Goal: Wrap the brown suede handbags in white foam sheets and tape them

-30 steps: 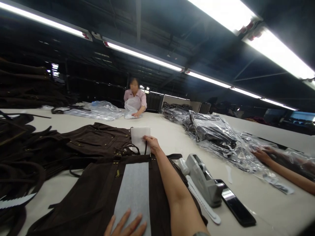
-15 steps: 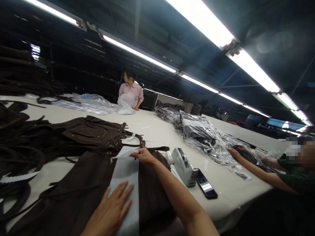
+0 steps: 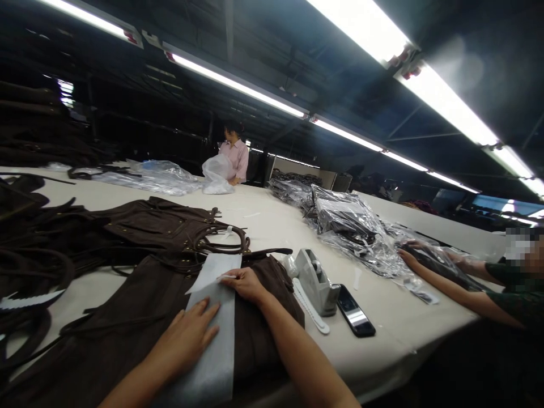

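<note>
Right hand: thumb and forefinger pinched together on the upper part of a pale grey sheet; a bit of white shows at the tips, too small to tell whether fold or separate piece. Left hand palm down on the same sheet, fingers slightly spread, lower and to the left of the right. Sheet runs lengthwise over a dark brown cloth item, a pointed corner sticking out to the left near the far end. Cloth item lies flat on the pale bench, directly before the wearer. Just beyond it, a coiled brown loop with a white band at its top; further brown pieces with small brass-coloured fittings behind and left. White serrated strip across dark straps at far left. Right of the cloth: a white strip with a rounded end, a grey tape dispenser beside it, then a black phone lying face up, light glaring on its screen. Farther right, a heap of clear-wrapped packages; a co-worker's hand reaches in from the right edge, on or next to the wrapping. Across the bench, a person in a pink shirt stands behind a crumpled translucent bag. Flat clear plastic spread to its left. Tube lights overhead.
</note>
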Motion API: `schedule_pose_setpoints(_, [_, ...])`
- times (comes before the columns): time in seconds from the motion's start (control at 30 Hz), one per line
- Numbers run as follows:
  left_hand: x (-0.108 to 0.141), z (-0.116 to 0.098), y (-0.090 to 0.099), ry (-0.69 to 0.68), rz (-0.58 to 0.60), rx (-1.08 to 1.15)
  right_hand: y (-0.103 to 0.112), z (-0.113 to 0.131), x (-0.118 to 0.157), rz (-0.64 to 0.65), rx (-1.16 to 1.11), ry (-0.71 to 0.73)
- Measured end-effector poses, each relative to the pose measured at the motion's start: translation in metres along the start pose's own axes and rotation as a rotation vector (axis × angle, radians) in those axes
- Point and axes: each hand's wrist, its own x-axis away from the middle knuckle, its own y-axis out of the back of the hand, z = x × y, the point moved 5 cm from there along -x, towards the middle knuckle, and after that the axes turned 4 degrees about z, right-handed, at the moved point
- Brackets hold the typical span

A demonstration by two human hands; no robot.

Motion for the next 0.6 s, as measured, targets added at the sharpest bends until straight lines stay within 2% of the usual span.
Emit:
schedule_pose_setpoints(0.1, [-0.018,0.002,0.016,0.024,0.081,-0.013,-0.003,0.001,0.003,0.073,0.140,0.010])
schedule_pose_setpoints(0.2, [-0.030,0.009,0.033,0.079,0.079,-0.006,-0.004,0.001,0.004,0.153,0.184,0.029])
schedule_pose_setpoints(0.27, [-0.034,0.013,0.048,0.160,-0.005,-0.002,-0.002,0.000,0.003,0.183,0.162,0.040])
schedule_pose_setpoints(0.33, [-0.036,0.014,0.065,0.237,-0.153,0.004,-0.001,-0.002,0.002,0.187,0.139,0.038])
schedule_pose_setpoints(0.4, [-0.043,0.010,0.076,0.249,-0.314,0.019,0.000,-0.001,0.002,0.188,0.143,0.029])
schedule_pose_setpoints(0.47, [-0.055,0.005,0.076,0.188,-0.408,0.054,0.000,0.001,0.003,0.191,0.188,0.019])
schedule_pose_setpoints(0.5, [-0.063,0.003,0.070,0.147,-0.413,0.079,0.000,0.003,0.005,0.191,0.228,0.011])
schedule_pose_setpoints(0.6, [-0.086,0.009,0.038,0.044,-0.339,0.155,-0.002,0.008,0.008,0.192,0.362,-0.016])
